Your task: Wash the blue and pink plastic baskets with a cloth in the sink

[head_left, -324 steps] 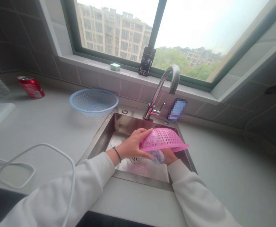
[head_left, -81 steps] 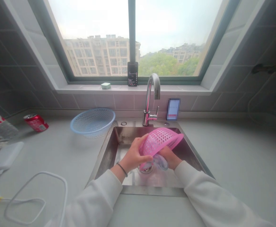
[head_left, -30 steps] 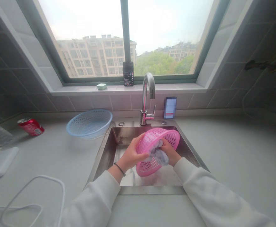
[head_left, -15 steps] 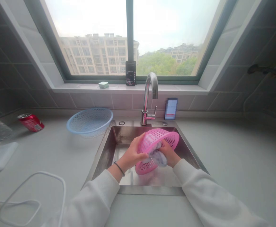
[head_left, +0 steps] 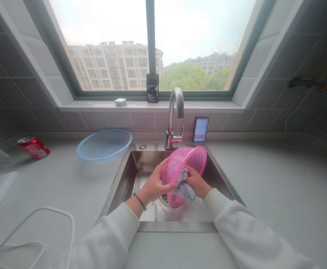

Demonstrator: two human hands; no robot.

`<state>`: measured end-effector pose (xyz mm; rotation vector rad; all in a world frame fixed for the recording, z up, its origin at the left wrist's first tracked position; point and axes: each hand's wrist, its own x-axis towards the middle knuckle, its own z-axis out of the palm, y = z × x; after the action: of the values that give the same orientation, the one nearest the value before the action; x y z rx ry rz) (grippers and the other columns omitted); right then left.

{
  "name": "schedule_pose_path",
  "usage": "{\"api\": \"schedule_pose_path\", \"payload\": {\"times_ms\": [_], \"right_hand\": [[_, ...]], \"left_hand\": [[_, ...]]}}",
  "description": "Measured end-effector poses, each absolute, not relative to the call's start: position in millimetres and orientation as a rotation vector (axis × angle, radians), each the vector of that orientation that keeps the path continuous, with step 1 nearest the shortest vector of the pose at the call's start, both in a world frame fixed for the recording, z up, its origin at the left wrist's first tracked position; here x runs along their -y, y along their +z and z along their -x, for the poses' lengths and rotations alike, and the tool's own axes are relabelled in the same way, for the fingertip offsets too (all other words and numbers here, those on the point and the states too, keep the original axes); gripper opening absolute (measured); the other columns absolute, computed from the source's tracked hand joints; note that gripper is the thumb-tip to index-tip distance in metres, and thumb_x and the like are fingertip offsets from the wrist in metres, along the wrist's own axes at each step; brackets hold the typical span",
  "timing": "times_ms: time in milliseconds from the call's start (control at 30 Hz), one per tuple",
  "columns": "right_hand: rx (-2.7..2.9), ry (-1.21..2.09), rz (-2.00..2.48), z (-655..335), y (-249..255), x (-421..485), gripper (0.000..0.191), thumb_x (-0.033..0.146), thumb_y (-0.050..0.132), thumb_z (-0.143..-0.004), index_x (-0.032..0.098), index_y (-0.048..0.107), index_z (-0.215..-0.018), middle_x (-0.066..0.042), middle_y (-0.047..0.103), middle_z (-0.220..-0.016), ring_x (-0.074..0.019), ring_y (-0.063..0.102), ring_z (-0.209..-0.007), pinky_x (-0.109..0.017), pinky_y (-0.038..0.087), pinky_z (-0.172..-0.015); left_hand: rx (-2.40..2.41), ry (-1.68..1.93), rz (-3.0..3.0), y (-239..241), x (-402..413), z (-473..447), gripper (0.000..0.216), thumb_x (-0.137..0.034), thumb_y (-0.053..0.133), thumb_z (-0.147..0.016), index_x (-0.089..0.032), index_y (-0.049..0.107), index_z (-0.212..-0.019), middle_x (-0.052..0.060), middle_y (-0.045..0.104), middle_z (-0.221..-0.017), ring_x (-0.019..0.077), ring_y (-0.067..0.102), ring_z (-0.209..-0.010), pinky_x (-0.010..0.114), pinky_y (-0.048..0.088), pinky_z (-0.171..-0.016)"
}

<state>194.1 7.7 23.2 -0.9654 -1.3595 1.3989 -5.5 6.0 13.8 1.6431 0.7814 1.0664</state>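
Pink basket (head_left: 184, 164), long axis slanting up-right, left fingers (head_left: 166, 175) gripping rim (head_left: 162, 183), right fingers (head_left: 190, 172) seemingly pinching cloth (head_left: 184, 190)

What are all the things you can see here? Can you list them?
pink basket: 1, pink, held over sink
cloth: 1, grey-blue, inside pink basket
sink: 1, silver, in counter
tap: 1, silver, behind sink
blue basket: 1, blue, on counter
can: 1, red, lying on counter
phone: 1, black, on window ledge
box: 1, green, on window ledge
cable: 1, white, on counter
left hand: 1, on pink basket
right hand: 1, on cloth
bracelet: 1, dark, left wrist
sleeves: 2, white, on arms
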Motion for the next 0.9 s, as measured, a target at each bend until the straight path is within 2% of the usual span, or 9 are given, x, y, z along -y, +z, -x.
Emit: {"api": "schedule_pose_path", "payload": {"times_ms": [167, 300, 433, 633, 767, 900], "right_hand": [[1.012, 1.312, 0.957, -209, 17, -22, 0.039, 0.034, 0.078, -0.066, 0.028, 0.068, -0.104, -0.001, 0.076, -0.09, -0.028, 0.072, -0.086, -0.046, 0.058, -0.084], [1.135, 1.355, 0.957, -203, 20, -14, 0.038, 0.025, 0.078, -0.063, 0.025, 0.07, -0.1, -0.003, 0.077, -0.093, -0.0283, 0.072, -0.089, -0.046, 0.058, -0.086], [1.451, 1.436, 1.001, -193, 23, -2, 0.029, 0.017, 0.076, -0.061, 0.02, 0.073, -0.09, -0.005, 0.078, -0.092, -0.0292, 0.071, -0.092, -0.045, 0.057, -0.086], [1.119, 1.299, 1.035, -202, 18, -17, 0.038, 0.024, 0.078, -0.06, 0.023, 0.069, -0.097, -0.004, 0.076, -0.093, -0.0286, 0.071, -0.091, -0.049, 0.056, -0.088], [1.137, 1.317, 1.002, -200, 18, -15, 0.036, 0.022, 0.077, -0.06, 0.024, 0.069, -0.095, -0.003, 0.076, -0.091, -0.0271, 0.07, -0.087, -0.046, 0.057, -0.085], [1.517, 1.357, 1.036, -191, 19, -3, 0.027, 0.02, 0.076, -0.063, 0.02, 0.073, -0.089, -0.004, 0.077, -0.088, -0.0265, 0.07, -0.087, -0.043, 0.056, -0.082]], "left_hand": [[-0.774, 0.998, -1.7, 15, -7, 9, 0.1, -0.038, 0.085, -0.069, -0.028, 0.036, -0.156, 0.015, 0.043, -0.155, 0.0385, 0.044, -0.139, 0.054, 0.037, -0.117], [-0.792, 0.988, -1.697, 15, -6, 9, 0.099, -0.038, 0.085, -0.07, -0.027, 0.037, -0.156, 0.014, 0.046, -0.152, 0.0381, 0.046, -0.138, 0.054, 0.036, -0.117], [-0.786, 1.039, -1.697, 13, -7, 7, 0.095, -0.044, 0.083, -0.073, -0.026, 0.039, -0.155, 0.013, 0.043, -0.155, 0.0389, 0.04, -0.142, 0.055, 0.028, -0.121], [-0.778, 1.079, -1.639, 9, -9, 6, 0.106, -0.056, 0.083, -0.07, -0.028, 0.031, -0.158, 0.013, 0.033, -0.162, 0.0397, 0.033, -0.147, 0.057, 0.025, -0.122], [-0.817, 1.04, -1.657, 13, -7, 6, 0.094, -0.053, 0.085, -0.069, -0.028, 0.045, -0.151, 0.012, 0.04, -0.157, 0.0384, 0.037, -0.145, 0.055, 0.027, -0.122], [-0.781, 1.07, -1.67, 17, -4, 6, 0.087, -0.051, 0.082, -0.072, -0.025, 0.048, -0.149, 0.012, 0.045, -0.152, 0.0368, 0.041, -0.142, 0.05, 0.03, -0.121]]}}
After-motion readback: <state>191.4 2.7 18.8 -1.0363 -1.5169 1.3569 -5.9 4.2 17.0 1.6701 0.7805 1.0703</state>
